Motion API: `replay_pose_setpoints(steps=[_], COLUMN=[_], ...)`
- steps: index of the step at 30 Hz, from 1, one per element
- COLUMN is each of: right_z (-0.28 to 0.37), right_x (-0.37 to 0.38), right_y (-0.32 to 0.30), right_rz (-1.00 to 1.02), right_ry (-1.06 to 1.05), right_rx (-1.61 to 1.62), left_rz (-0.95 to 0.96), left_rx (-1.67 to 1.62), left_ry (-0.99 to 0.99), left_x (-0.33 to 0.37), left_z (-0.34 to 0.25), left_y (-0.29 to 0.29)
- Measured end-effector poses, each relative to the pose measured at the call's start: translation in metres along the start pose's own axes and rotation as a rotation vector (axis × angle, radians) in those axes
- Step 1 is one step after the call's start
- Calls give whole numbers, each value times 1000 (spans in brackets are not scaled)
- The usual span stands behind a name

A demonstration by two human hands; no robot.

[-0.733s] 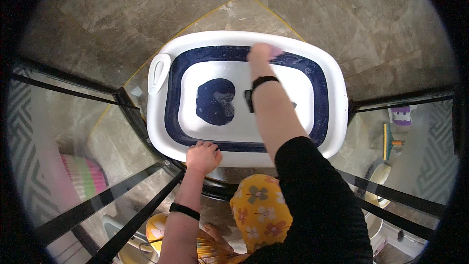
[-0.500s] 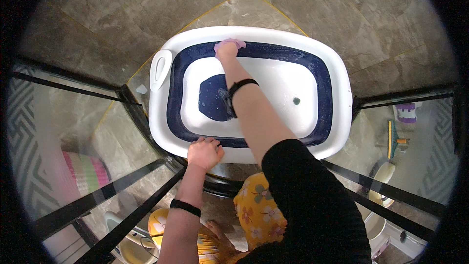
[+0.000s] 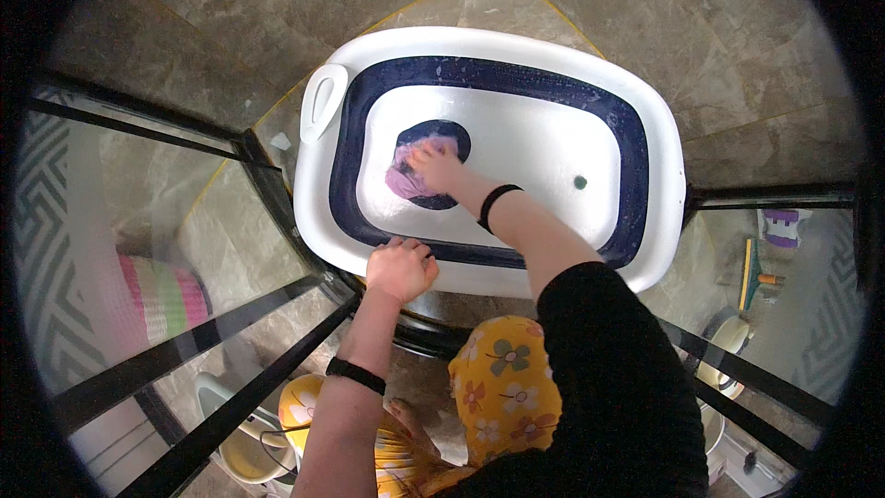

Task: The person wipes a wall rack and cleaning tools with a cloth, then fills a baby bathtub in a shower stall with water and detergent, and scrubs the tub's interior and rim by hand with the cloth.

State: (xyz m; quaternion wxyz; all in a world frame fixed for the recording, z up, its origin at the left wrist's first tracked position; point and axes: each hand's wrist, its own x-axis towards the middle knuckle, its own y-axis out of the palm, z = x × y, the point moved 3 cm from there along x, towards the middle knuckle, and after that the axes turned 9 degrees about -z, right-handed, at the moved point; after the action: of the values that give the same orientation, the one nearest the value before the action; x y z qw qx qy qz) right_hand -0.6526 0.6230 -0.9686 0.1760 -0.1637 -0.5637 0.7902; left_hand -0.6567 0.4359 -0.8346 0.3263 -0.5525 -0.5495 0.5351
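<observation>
A white oval bathtub (image 3: 516, 45) with a navy band (image 3: 631, 138) around its inner wall sits before me. In it, my right hand (image 3: 437, 168) presses a pink-purple cloth (image 3: 411, 186) against the round navy patch (image 3: 454, 136) on the white tub floor; the hand is slightly blurred. My left hand (image 3: 402, 269) grips the tub's near rim, its fingers curled over the edge. Towards the right of the tub floor is a dark round plug (image 3: 580, 183). A white handle-like loop (image 3: 324, 103) stands at the tub's left end.
Black-framed glass panels (image 3: 212, 341) flank me on both sides. Beyond the right one are a squeegee (image 3: 749, 274) and a purple-and-white object (image 3: 782, 228). Past the left panel lie a striped pink-and-green item (image 3: 164, 300) and some basins (image 3: 247, 456). Grey stone tiles (image 3: 728, 55) surround the tub.
My right hand has brought the cloth from the far inner wall down to the navy patch on the floor. My left hand stays on the near rim. The whole view has shifted slightly.
</observation>
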Motion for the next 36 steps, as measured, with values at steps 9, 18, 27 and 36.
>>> replay_pose_setpoints(steps=[9,18,27,36], right_z=[-41,43,43,-70], right_x=[78,45,-67,-211], right_y=[7,48,21,8], right_rz=[-16,180,476,547], right_ry=[622,12,-116,549], right_rx=[359,215,245,143], left_rz=[-12,45,-42,49], left_rx=[-32,-26,-33,8], left_ry=[28,26,45,-20], left_x=[15,15,7,13], left_z=[-11,-14,-5,-11], left_y=[-5,-10,-3,-10])
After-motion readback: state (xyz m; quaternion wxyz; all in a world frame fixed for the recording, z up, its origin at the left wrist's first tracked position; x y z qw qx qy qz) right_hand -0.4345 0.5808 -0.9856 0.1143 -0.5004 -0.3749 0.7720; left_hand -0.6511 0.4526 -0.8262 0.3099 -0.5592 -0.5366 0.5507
